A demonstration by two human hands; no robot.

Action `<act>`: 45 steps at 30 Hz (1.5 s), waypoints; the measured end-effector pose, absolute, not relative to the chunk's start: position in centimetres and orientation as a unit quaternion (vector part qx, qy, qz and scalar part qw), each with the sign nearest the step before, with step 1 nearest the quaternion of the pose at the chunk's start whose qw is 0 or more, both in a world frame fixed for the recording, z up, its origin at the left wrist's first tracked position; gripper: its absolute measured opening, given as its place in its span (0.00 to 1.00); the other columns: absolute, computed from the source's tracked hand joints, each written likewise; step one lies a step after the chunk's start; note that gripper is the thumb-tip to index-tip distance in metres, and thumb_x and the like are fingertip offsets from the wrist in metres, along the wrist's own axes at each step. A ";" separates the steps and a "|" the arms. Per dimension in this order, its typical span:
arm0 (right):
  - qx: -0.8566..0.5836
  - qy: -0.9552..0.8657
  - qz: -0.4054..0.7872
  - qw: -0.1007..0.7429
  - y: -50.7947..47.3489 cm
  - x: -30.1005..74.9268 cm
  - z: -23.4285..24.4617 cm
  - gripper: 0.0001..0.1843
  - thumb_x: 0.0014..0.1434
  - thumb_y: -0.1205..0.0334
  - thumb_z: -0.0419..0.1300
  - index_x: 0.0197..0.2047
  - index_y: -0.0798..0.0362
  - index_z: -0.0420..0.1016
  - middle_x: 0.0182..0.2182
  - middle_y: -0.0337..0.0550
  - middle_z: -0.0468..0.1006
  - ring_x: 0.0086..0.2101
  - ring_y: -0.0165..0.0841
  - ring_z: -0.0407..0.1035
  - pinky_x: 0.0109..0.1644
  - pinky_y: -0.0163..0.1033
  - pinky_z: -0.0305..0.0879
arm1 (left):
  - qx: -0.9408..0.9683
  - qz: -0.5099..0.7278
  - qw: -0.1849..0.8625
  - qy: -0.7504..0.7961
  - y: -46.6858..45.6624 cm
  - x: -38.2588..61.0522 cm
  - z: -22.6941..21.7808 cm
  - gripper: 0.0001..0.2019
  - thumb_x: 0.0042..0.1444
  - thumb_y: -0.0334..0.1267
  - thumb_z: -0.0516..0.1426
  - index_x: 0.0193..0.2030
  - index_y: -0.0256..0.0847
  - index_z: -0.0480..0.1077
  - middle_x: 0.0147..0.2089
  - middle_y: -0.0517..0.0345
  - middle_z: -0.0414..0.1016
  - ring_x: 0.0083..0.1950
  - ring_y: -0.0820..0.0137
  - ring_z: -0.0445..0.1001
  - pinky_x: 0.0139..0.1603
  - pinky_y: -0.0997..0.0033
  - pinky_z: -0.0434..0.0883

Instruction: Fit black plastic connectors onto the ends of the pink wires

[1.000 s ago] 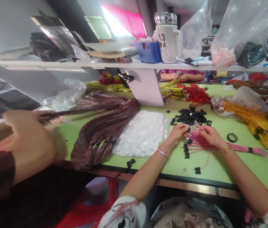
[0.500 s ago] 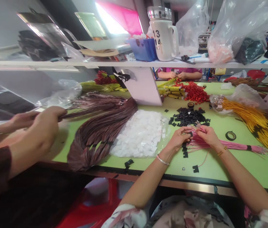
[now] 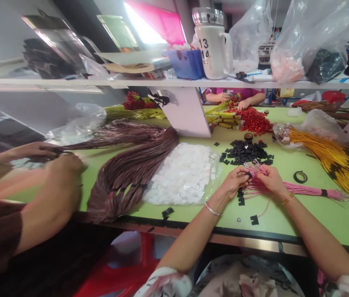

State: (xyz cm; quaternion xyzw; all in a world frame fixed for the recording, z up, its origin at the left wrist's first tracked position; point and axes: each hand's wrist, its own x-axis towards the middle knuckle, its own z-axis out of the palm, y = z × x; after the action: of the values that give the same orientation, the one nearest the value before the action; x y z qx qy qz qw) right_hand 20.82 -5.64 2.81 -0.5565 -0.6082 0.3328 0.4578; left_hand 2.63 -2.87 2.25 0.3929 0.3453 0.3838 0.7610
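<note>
A bundle of pink wires (image 3: 301,190) lies on the green table (image 3: 317,218), bound with black tape near its right end. My left hand (image 3: 234,181) is pinched at the fanned wire ends, on a small black piece I can barely make out. My right hand (image 3: 270,179) is closed on the pink wires just beside it. A pile of small black connectors (image 3: 245,152) sits right behind my hands, and a few lie loose by my left wrist.
A heap of white pieces (image 3: 183,173) and brown wire bundles (image 3: 131,169) lie to the left. A co-worker's hands (image 3: 60,165) handle brown wires at far left. Yellow wires (image 3: 338,161) and a tape roll (image 3: 300,177) lie right. Another person's hands (image 3: 239,103) work by red pieces across the table.
My hands stay at the pink wire ends with small finger shifts. The co-worker's hands at left moved along the brown wires, and the view shifted slightly.
</note>
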 end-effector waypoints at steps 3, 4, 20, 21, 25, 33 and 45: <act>-0.561 -0.623 0.321 0.440 -5.6 20.8 2.7 0.14 0.53 0.56 0.58 0.22 0.51 0.61 0.20 0.33 0.60 0.23 0.27 0.53 0.27 0.34 0.50 | 0.394 0.382 0.758 0.353 -2.8 2.6 2.0 0.17 0.41 0.34 0.70 0.39 0.35 0.74 0.30 0.59 0.74 0.30 0.76 0.73 0.32 0.77 0.67; -0.561 -0.630 0.318 0.432 -5.7 20.8 2.6 0.13 0.53 0.57 0.58 0.22 0.51 0.61 0.20 0.33 0.60 0.23 0.27 0.53 0.27 0.34 0.50 | 0.399 0.383 0.753 0.356 -2.7 2.6 2.0 0.16 0.42 0.35 0.70 0.39 0.35 0.75 0.30 0.59 0.73 0.29 0.77 0.71 0.32 0.77 0.66; -0.529 -0.669 0.331 0.403 -6.2 20.8 2.2 0.14 0.57 0.58 0.56 0.23 0.51 0.59 0.21 0.34 0.60 0.25 0.29 0.53 0.29 0.36 0.49 | 0.540 0.323 0.686 0.365 -2.8 2.2 2.2 0.09 0.45 0.37 0.63 0.33 0.34 0.75 0.23 0.62 0.69 0.23 0.78 0.61 0.27 0.75 0.58; -0.523 -0.657 0.342 0.422 -6.3 20.9 2.4 0.14 0.58 0.56 0.56 0.24 0.51 0.61 0.22 0.35 0.61 0.25 0.29 0.54 0.30 0.36 0.50 | 0.568 0.280 0.684 0.362 -2.5 1.6 2.3 0.09 0.46 0.37 0.63 0.34 0.34 0.76 0.24 0.61 0.70 0.23 0.77 0.62 0.27 0.74 0.59; -0.490 -0.558 0.424 0.518 -6.3 21.2 3.5 0.14 0.56 0.50 0.62 0.31 0.50 0.64 0.23 0.32 0.60 0.24 0.28 0.52 0.28 0.35 0.49 | 0.704 0.226 0.522 0.425 0.2 -0.1 2.7 0.08 0.54 0.37 0.59 0.33 0.35 0.77 0.29 0.54 0.75 0.31 0.70 0.70 0.33 0.70 0.66; -0.471 -0.486 0.516 0.525 -5.8 21.1 2.7 0.20 0.53 0.45 0.66 0.33 0.49 0.64 0.18 0.27 0.55 0.19 0.24 0.44 0.23 0.34 0.38 | 0.777 0.191 0.191 0.569 5.2 1.8 -0.2 0.10 0.58 0.28 0.54 0.40 0.36 0.76 0.46 0.45 0.72 0.44 0.63 0.72 0.48 0.65 0.68; -0.512 -0.530 0.435 0.517 -5.3 21.1 1.9 0.17 0.54 0.49 0.65 0.28 0.51 0.64 0.23 0.32 0.61 0.24 0.27 0.52 0.28 0.34 0.50 | 0.595 0.392 0.546 0.440 2.1 1.2 0.9 0.06 0.51 0.33 0.62 0.32 0.38 0.68 0.27 0.61 0.69 0.28 0.74 0.67 0.33 0.72 0.64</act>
State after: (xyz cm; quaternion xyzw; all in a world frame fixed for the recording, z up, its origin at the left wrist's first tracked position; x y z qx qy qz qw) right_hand 21.13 -5.34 1.94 -0.5122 -0.5305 0.4350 0.5167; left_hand 1.23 2.08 0.88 0.5953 0.4400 0.3922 0.5460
